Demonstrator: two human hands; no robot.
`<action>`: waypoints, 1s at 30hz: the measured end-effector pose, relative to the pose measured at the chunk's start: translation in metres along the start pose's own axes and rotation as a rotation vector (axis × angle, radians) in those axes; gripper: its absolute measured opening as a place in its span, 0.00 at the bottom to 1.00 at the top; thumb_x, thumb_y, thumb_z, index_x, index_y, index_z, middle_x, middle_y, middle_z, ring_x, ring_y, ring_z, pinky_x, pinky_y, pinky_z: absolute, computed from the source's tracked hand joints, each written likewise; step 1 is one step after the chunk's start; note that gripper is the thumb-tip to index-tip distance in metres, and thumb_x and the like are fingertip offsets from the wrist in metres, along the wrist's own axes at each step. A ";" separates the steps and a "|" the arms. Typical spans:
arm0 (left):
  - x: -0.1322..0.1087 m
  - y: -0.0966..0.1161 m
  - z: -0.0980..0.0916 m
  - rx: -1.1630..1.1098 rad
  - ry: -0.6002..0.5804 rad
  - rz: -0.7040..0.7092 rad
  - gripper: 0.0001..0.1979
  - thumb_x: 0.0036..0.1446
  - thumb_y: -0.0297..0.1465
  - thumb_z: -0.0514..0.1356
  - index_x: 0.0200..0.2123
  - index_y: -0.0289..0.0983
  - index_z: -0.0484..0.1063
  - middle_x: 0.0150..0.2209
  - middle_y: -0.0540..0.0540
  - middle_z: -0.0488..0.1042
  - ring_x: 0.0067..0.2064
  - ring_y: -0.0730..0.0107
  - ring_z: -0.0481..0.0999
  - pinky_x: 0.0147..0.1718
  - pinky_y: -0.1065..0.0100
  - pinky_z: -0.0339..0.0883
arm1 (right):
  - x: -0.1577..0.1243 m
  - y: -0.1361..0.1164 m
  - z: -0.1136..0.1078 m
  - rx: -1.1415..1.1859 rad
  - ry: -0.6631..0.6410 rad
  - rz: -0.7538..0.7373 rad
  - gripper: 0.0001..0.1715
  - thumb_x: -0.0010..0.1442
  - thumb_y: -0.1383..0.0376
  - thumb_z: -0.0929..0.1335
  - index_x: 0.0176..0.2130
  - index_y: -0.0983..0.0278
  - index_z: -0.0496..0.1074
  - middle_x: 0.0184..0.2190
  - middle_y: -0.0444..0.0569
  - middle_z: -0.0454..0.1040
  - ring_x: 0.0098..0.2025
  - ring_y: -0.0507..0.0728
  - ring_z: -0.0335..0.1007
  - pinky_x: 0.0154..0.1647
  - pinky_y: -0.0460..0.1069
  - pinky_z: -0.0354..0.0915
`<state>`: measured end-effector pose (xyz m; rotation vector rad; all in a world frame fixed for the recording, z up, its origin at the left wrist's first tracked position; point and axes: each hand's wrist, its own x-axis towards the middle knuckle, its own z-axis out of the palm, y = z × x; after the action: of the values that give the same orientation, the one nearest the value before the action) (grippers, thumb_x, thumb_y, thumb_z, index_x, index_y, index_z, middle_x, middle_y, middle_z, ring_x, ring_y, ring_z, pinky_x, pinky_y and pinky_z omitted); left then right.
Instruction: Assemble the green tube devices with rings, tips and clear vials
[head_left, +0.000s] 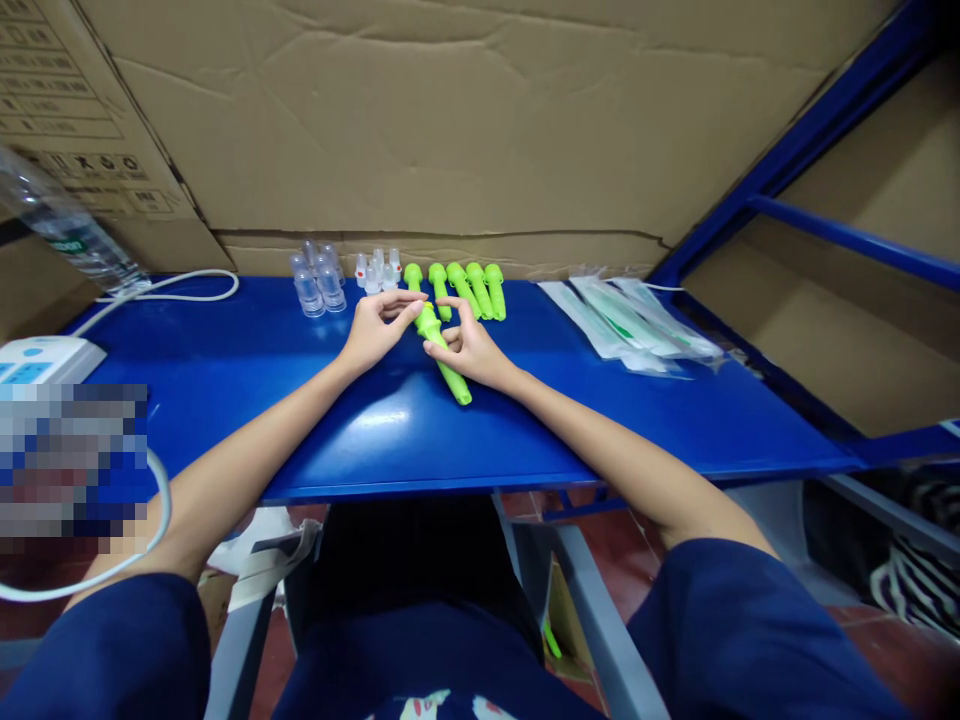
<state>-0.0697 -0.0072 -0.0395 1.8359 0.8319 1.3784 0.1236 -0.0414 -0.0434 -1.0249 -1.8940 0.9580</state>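
Observation:
A lime-green plastic tube with a collar near its far end lies slanted between my hands, its lower end toward me. My right hand grips it around the middle, thumb on the near side. At the collared end, the thumb and fingertips of my left hand close on the tube's top, where a yellowish edge shows. Just behind my hands stands a row of several similar green tubes. Left of them are several small clear tips, some with red inside, and several clear plastic cups.
Flat sealed clear-and-white packets lie on the right of the blue table. A white power strip with a looping cable and a water bottle are at left. Cardboard walls the back; a blue frame stands right.

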 end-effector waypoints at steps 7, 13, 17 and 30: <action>0.000 0.000 -0.004 0.037 -0.138 0.035 0.27 0.57 0.47 0.71 0.52 0.35 0.77 0.52 0.38 0.83 0.54 0.57 0.84 0.57 0.58 0.77 | -0.001 -0.009 -0.009 0.018 -0.031 0.027 0.51 0.56 0.53 0.72 0.70 0.59 0.50 0.20 0.30 0.53 0.19 0.49 0.52 0.21 0.45 0.48; 0.001 -0.002 -0.008 -0.021 -0.219 0.071 0.29 0.58 0.49 0.69 0.56 0.36 0.75 0.55 0.37 0.81 0.58 0.57 0.82 0.57 0.60 0.76 | 0.002 -0.007 -0.011 0.011 -0.039 0.041 0.50 0.53 0.53 0.71 0.68 0.62 0.55 0.18 0.31 0.55 0.20 0.50 0.53 0.22 0.44 0.48; 0.002 -0.001 -0.010 0.002 -0.212 0.041 0.30 0.58 0.49 0.70 0.56 0.37 0.75 0.54 0.37 0.82 0.58 0.54 0.82 0.51 0.63 0.77 | 0.004 -0.004 -0.011 0.022 -0.038 0.065 0.48 0.52 0.52 0.72 0.66 0.62 0.57 0.19 0.31 0.57 0.21 0.50 0.54 0.22 0.44 0.49; 0.001 0.001 -0.001 -0.013 -0.094 -0.034 0.25 0.54 0.45 0.73 0.49 0.36 0.76 0.52 0.38 0.82 0.54 0.54 0.84 0.37 0.70 0.73 | 0.004 -0.004 -0.015 0.018 -0.003 0.065 0.43 0.47 0.44 0.75 0.53 0.59 0.60 0.16 0.29 0.53 0.19 0.50 0.50 0.22 0.44 0.46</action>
<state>-0.0706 -0.0068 -0.0384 1.8536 0.8001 1.2636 0.1336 -0.0356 -0.0329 -1.0802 -1.8615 1.0123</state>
